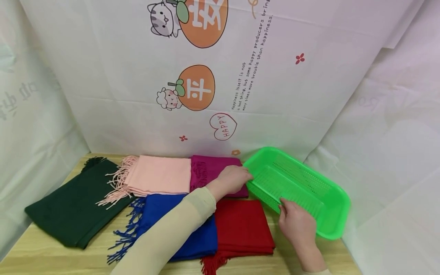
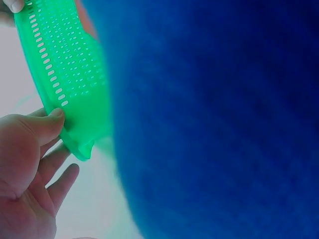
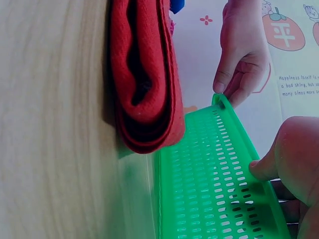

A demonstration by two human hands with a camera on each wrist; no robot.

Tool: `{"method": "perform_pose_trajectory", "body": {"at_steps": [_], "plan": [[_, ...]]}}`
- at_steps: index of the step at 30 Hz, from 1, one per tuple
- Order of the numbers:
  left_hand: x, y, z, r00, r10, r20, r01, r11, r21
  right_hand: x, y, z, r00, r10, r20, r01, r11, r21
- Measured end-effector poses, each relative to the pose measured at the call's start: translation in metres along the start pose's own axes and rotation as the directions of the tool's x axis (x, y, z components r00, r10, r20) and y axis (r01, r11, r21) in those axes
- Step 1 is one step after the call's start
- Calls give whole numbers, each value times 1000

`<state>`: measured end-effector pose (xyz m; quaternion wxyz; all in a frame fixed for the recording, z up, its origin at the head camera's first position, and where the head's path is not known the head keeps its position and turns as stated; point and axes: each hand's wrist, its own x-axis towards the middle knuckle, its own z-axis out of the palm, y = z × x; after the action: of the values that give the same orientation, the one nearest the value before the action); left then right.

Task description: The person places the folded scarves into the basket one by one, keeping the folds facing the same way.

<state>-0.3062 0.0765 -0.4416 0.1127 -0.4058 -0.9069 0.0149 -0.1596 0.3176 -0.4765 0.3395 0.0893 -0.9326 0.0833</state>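
A bright green plastic basket [image 1: 330, 191] with slotted sides stands at the right of the table, set at a slant. My left hand [image 1: 233, 178] pinches its rim near the far left corner; in the left wrist view the thumb lies on one side of the rim and fingers on the other. My right hand [image 1: 298, 223] grips the near long rim, its thumb on the outer wall in the right wrist view. Under my left wrist lies a folded magenta scarf [image 1: 220, 164]. A folded red scarf [image 1: 244, 227] lies just left of the basket.
A folded blue scarf [image 1: 199, 240] lies beneath my left forearm. Farther left are a pink fringed scarf [image 1: 161, 173] and a dark green scarf [image 1: 75, 202]. White printed cloth [image 1: 275, 114] rises behind the wooden table [image 1: 44, 252] and along both sides.
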Motion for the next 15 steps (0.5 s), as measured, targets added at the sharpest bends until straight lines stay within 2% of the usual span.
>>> {"method": "perform_pose_trajectory", "body": {"at_steps": [7, 15], "plan": [[-1, 2, 0, 999, 31, -20, -30, 997, 68, 1, 0, -6, 998, 32, 63, -33, 999, 9], [-6, 7, -7, 998, 60, -11, -58, 994, 93, 1, 5, -9, 999, -22, 29, 21, 999, 29]]}}
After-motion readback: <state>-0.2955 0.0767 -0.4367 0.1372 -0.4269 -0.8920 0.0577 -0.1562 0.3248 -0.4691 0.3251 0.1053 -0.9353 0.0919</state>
